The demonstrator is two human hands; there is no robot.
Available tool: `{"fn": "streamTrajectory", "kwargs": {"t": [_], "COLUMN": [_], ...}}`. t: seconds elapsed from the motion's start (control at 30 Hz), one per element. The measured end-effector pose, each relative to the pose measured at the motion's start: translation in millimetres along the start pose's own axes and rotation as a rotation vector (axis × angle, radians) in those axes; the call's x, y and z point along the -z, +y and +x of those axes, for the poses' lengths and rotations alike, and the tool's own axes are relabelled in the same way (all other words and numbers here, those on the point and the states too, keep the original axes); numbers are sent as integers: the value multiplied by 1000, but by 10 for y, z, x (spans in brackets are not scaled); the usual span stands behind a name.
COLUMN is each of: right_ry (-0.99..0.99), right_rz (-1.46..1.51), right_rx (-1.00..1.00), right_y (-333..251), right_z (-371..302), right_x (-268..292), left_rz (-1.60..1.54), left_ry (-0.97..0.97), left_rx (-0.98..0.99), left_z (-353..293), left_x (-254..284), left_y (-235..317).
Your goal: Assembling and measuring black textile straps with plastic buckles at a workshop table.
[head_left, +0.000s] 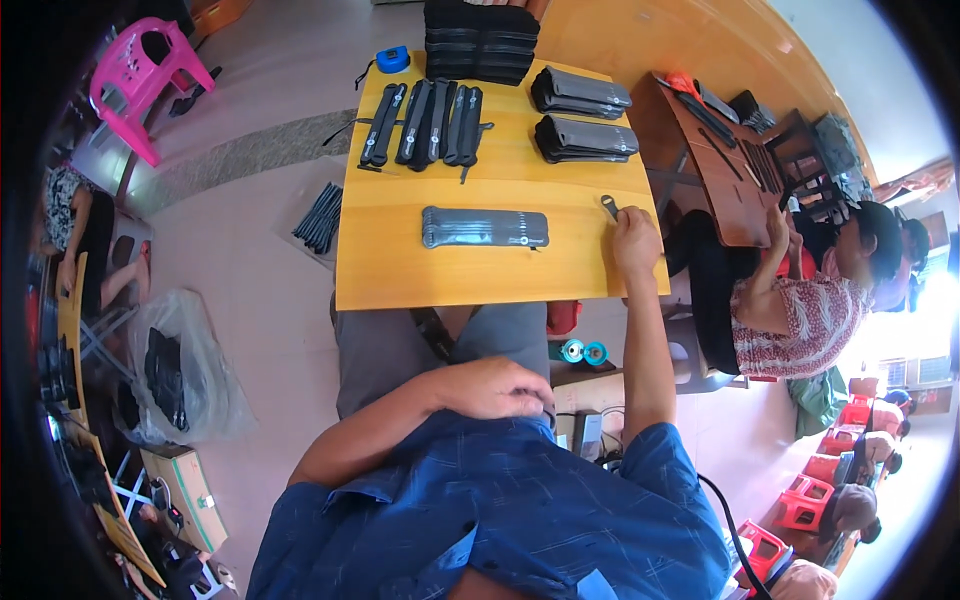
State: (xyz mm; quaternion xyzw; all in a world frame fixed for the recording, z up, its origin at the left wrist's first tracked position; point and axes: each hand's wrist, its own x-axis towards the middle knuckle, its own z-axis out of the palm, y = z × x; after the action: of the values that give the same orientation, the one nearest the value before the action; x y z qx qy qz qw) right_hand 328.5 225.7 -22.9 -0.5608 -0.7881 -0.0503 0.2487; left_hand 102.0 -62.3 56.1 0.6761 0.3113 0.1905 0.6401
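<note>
- Obscured: on the yellow rectangular wooden table (400, 285), the lower end of a short dark-grey strip with a rounded tip (609, 206) is concealed by the right hand (637, 242). A tall stack of black flat pieces (480, 45) at the table's far edge is cut off above.
- Right hand: above the table's right edge, arm extended forward; grip closed, thumb and fingers pinching the strip, its tip projecting forward. Contact between strip and table cannot be determined.
- Left hand (500, 388): below the table's near edge, bent across the body, fingers loosely curled. Palm hidden; whether it holds anything cannot be told.
- Containers: a flat dark-grey pouch with a glossy front (475, 228) lies mid-table, contents hard to make out. Left of the table, a clear plastic bag (215, 395) holds black items (165, 378), details indistinct.
</note>
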Motion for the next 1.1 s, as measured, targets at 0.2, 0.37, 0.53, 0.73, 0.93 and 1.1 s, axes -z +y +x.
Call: {"fn": "streamTrajectory", "kwargs": {"t": [0.2, 0.37, 0.53, 0.73, 0.93, 1.1], "right_ry": [-362, -518, -582, -691, -903, -894], "right_rz": [403, 646, 657, 741, 845, 1049], "right_rx": [128, 344, 426, 377, 43, -220], "right_y": [-764, -1318, -1552, -1492, -1016, -885], "right_z": [-329, -744, -826, -697, -592, -540], "right_x": [962, 1168, 1141, 1069, 938, 768], "left_rz": [-86, 46, -82, -212, -224, -212], "left_ry": [770, 1155, 1112, 1239, 1352, 1373], "left_rx": [-48, -13, 8, 48, 173, 219], "left_z": [-150, -215, -312, -432, -555, -513], "left_x": [192, 342, 344, 435, 632, 759], "left_y": [-146, -143, -361, -522, -627, -718]}}
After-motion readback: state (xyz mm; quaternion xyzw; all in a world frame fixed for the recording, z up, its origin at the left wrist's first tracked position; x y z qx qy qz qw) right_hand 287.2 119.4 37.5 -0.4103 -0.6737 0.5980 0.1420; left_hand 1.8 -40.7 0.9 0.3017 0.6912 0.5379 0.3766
